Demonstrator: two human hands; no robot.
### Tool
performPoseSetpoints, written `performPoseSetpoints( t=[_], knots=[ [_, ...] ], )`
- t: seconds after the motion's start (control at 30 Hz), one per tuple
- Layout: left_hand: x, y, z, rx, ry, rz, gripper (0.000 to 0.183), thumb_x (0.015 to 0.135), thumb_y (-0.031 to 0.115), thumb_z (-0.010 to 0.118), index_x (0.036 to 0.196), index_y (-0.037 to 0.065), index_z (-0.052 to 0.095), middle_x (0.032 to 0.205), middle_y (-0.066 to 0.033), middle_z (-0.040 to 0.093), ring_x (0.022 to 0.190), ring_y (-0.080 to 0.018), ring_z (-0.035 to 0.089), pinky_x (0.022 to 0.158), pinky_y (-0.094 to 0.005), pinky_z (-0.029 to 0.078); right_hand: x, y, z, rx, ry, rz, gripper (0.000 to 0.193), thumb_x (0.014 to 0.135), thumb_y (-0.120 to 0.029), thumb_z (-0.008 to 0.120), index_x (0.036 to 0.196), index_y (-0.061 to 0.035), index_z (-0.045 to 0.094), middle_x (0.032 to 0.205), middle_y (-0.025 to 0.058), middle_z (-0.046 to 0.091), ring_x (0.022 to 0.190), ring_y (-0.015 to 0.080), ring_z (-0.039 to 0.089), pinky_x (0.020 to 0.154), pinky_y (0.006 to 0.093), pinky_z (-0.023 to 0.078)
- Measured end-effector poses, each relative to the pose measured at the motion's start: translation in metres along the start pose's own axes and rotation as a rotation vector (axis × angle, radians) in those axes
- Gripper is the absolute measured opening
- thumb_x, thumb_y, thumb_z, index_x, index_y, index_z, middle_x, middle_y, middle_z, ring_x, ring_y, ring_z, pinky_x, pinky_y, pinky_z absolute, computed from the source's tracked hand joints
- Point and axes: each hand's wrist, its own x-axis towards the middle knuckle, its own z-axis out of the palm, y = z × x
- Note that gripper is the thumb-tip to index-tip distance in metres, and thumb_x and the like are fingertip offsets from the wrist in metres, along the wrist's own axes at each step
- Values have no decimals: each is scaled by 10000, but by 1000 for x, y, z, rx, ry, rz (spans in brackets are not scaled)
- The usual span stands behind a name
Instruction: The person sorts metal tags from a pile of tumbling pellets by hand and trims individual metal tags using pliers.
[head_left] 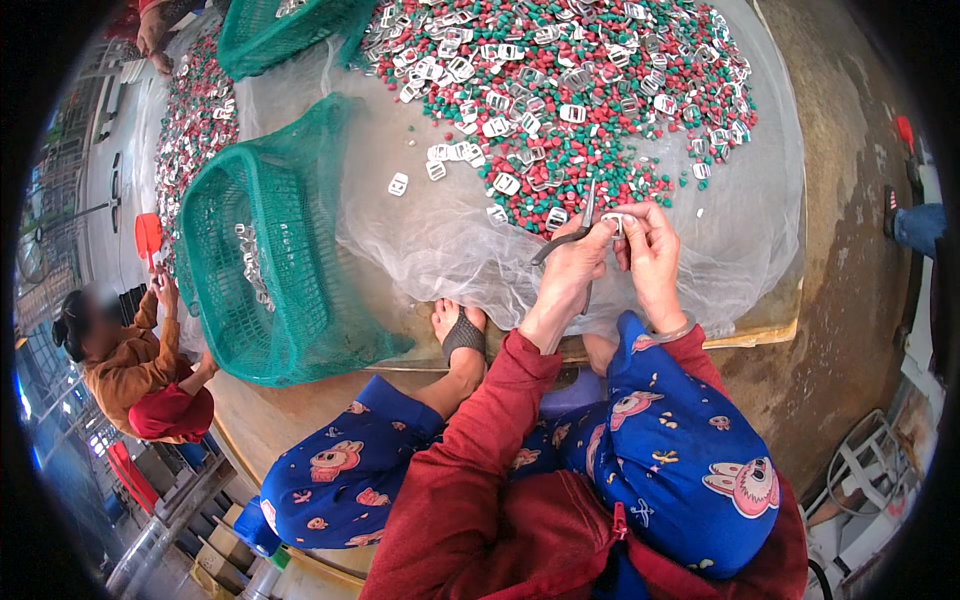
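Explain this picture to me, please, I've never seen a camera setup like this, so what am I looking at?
There's no machine here, just a person's two bare hands. The view comes from a wide fisheye camera worn on the head, looking down, so edges bend toward the rim.

The left hand holds a dark-handled tool, perhaps pliers or snips. The right hand has a small buckle-like piece at its fingertips.

In front, a sheer sheet carries many loose buckle-like pieces mixed with red and green pellets. The green basket nearer the left holds metal-looking pieces.
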Motion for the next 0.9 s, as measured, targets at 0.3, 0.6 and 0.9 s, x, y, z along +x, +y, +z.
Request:
performPoseSetpoints(
  t=[0.3,0.6,0.9],
  knots=[
    [-8,-1,11,700,100,604,234,765,102,657,986,52,598,744,-34,522,639,-137,499,553,-263,404,7,-1,-3,-37,37,3,103,901,-103,474,932,-28,537,590,-37,497,484,6,398,401,162,298],
    [-5,-13,7,1063,142,880,173,748,26,636,918,33,604,781,-109,513,706,-256,539,610,-336,430,2,5,-8,12,40,34,103,898,-107,489,926,-23,541,595,-22,520,459,12,417,367,173,298],
    [0,-6,-3,1041,289,971,195,702,-3,669,864,14,563,757,-116,510,661,-273,541,577,-344,423,3,2,1,-29,-12,27,127,909,-120,471,962,-29,542,634,-3,544,455,21,424,385,173,315]
  ],
)
